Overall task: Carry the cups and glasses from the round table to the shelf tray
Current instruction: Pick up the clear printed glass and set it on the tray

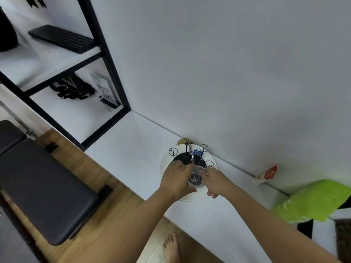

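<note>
1. While both hands meet over the round white tray (pixel 190 198), which stands on the white shelf surface (pixel 133 141) against the wall, a clear glass (pixel 196 177) sits upright at the tray's middle, mouth up, its long axis vertical and seen almost end-on.
2. Left hand (pixel 176 179): fingers curled at the glass's left side, apparently steadying it; whether they truly clasp it I cannot tell.
3. Right hand (pixel 214 182): index and thumb reach to the glass rim from the right, other fingers loosely bent near the tray edge; grip likewise uncertain.
4. Wire holders (pixel 203 147) with ring tops rise from the tray's dark far half, so the glass is probably placed on the near side to avoid them.
5. Judged stage: setting down on the tray.
</note>
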A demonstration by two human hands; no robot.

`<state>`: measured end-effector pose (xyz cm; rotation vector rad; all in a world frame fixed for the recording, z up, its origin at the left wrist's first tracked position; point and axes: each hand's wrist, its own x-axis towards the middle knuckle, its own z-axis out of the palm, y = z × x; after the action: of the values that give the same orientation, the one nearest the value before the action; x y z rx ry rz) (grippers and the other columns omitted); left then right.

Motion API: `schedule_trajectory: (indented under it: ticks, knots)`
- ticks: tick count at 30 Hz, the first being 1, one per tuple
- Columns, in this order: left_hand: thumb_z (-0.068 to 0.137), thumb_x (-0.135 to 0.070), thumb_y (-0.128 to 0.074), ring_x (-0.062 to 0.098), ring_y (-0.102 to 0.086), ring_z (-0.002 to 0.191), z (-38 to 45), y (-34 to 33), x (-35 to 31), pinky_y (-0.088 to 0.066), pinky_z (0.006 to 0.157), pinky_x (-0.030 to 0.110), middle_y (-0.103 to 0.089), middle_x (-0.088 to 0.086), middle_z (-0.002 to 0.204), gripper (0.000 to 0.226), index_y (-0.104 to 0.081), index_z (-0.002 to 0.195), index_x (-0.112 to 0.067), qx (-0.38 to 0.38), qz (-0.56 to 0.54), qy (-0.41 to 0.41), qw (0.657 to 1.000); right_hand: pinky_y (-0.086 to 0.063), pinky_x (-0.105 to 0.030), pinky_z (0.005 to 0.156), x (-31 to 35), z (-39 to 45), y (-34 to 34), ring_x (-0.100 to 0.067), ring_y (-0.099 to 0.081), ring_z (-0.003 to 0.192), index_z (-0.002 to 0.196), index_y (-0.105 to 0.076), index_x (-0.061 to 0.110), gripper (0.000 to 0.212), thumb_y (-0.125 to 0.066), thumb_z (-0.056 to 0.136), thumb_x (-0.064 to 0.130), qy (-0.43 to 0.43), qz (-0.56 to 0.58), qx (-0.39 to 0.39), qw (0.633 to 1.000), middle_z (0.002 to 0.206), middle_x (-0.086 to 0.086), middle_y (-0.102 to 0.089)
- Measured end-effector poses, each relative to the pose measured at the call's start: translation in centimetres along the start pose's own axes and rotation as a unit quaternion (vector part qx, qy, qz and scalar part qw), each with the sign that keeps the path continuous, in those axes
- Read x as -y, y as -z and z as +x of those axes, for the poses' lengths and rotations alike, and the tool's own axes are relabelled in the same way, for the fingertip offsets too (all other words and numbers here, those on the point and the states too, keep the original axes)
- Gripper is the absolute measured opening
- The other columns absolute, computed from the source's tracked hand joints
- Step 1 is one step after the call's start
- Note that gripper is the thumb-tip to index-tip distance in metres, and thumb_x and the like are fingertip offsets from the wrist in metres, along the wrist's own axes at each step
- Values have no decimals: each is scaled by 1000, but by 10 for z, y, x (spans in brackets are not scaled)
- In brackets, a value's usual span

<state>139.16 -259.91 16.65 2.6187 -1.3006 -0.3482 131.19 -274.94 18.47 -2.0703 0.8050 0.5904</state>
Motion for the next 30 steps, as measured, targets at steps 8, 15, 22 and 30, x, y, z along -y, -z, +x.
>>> schedule_trajectory:
  ticks: [8, 15, 22, 30]
  knots:
    - [81, -56, -72, 27, -24, 151, 6, -11, 8, -5, 111, 43, -59, 8, 142, 79, -42, 143, -18, 29, 86, -9, 996, -56, -29, 51, -6, 15, -12, -29, -74, 79, 126, -53, 15, 37, -33, 106, 39, -15, -18, 12, 1000, 99, -9, -64]
    - [87, -48, -69, 27, -7, 156, 2, -17, 4, 1, 116, 50, -48, 2, 154, 82, -30, 150, -13, 70, 120, -15, 990, -56, -31, 51, -12, 15, -23, -29, -70, 75, 128, -47, 15, 32, -37, 106, 37, -16, -41, 6, 999, 108, -9, -62]
    - [86, -44, -71, 26, -10, 156, 3, -3, -6, -7, 120, 54, -36, 0, 160, 85, -28, 154, -16, 99, 141, -17, 985, -44, -27, 55, -1, 0, -11, -17, -57, 69, 113, -57, 7, 30, -46, 104, 33, 45, -129, -41, 990, 101, -9, -62]
    - [88, -56, -60, 23, -53, 120, 6, 76, -27, -22, 106, 49, -66, -2, 115, 46, -58, 122, -24, 83, 159, -1, 984, -49, -33, 77, 35, -41, 39, -25, -63, 96, 112, -62, 9, 34, -51, 100, 39, 112, -152, -82, 979, 112, -10, -66]
